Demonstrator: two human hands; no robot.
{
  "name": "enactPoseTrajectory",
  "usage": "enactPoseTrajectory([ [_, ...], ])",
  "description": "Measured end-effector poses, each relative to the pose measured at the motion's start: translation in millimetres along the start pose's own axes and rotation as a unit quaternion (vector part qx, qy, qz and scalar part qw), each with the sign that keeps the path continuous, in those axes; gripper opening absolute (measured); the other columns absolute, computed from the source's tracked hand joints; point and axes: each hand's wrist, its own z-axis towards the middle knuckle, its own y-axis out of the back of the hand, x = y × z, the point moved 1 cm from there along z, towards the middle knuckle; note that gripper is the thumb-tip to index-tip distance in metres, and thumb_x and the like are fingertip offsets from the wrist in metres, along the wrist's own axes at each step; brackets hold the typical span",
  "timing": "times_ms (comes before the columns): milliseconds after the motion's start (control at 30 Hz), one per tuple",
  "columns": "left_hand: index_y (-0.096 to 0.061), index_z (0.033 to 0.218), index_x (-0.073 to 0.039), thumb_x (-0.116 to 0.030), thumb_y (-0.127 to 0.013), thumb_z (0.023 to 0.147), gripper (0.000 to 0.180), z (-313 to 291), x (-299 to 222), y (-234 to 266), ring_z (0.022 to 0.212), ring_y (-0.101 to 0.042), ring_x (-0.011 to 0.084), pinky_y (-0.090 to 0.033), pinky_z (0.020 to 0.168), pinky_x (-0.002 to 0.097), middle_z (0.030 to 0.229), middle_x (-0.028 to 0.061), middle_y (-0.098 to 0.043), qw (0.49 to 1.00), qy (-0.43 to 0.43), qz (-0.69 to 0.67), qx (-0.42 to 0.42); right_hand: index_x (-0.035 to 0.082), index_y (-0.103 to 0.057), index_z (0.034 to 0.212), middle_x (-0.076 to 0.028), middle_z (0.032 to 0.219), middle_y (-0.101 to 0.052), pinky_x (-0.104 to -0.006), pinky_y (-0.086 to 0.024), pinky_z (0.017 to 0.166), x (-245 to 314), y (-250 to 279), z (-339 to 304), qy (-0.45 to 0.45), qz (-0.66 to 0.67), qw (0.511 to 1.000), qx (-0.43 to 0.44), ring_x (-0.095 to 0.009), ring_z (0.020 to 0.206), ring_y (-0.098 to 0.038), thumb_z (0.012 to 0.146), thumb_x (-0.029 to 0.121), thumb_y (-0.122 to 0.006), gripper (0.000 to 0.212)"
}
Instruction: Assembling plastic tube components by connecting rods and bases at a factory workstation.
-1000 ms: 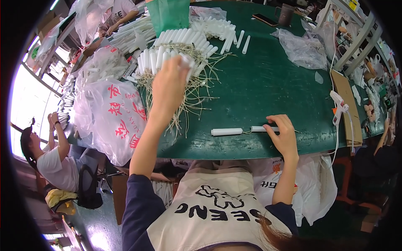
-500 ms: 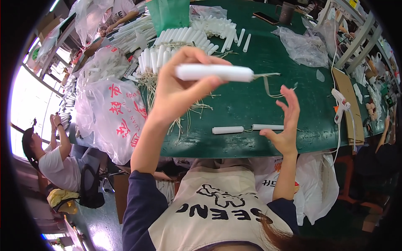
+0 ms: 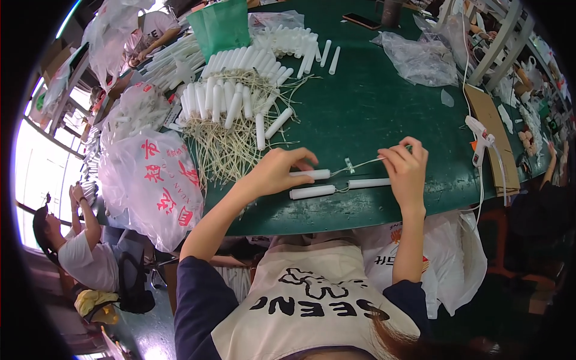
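My left hand [image 3: 279, 171] is low over the near part of the table, its thumb and fingers curled about a white plastic tube [image 3: 321, 174]. A thin pale wire [image 3: 366, 162] runs from the tube's right end, with a small whitish piece [image 3: 349, 166] on it, too small to make out. The far end of that wire is pinched between the fingertips of my right hand [image 3: 407, 171]. Just nearer to me lie two more white tubes, a left one [image 3: 312, 192] and a right one [image 3: 369, 183], joined end to end by a short wire.
Piled white tubes [image 3: 231, 99] with tangled wires [image 3: 225, 144] cover the left of the green table [image 3: 354, 114]. Plastic bags [image 3: 159, 186] bulge at its left edge. A phone [image 3: 361, 21], a clear bag [image 3: 417, 60] and a power strip [image 3: 477, 141] lie farther right. Other people are seated to the left.
My left hand has lowered the white tube from in front of the pile to the near part of the table. My right hand has closed from open fingers onto the wire.
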Motion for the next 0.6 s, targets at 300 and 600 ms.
enactPoseTrajectory([
  [300, -0.062, 0.097, -0.004, -0.022, -0.058, 0.089, 0.020, 77.4, -2.1, 16.5, 0.086, -0.063, 0.0328, -0.050, 0.074, 0.0413, 0.090, 0.0142, -0.067, 0.968, -0.004, 0.250, 0.001, 0.006, -0.067, 0.085, -0.004, 0.096, -0.062, -0.0425, -0.037, 0.097, -12.6, -9.9, -9.2, -0.012, 0.121, 0.990, 0.072, -0.031, 0.115, -0.047, 0.064, -0.012, -0.051, 0.032],
  [600, -0.052, 0.127, -0.015, -0.032, -0.055, 0.090, 0.040, 235.5, 85.7, 14.1, 0.117, -0.050, 0.0327, -0.044, 0.090, 0.0446, 0.124, 0.0135, -0.054, 0.889, -0.019, 0.426, -0.168, 0.004, -0.066, 0.081, -0.006, 0.090, -0.062, -0.0381, -0.045, 0.080, -14.0, -12.7, -10.8, -0.043, 0.173, 0.983, -0.050, -0.030, 0.102, -0.053, 0.062, -0.012, -0.055, 0.027],
])
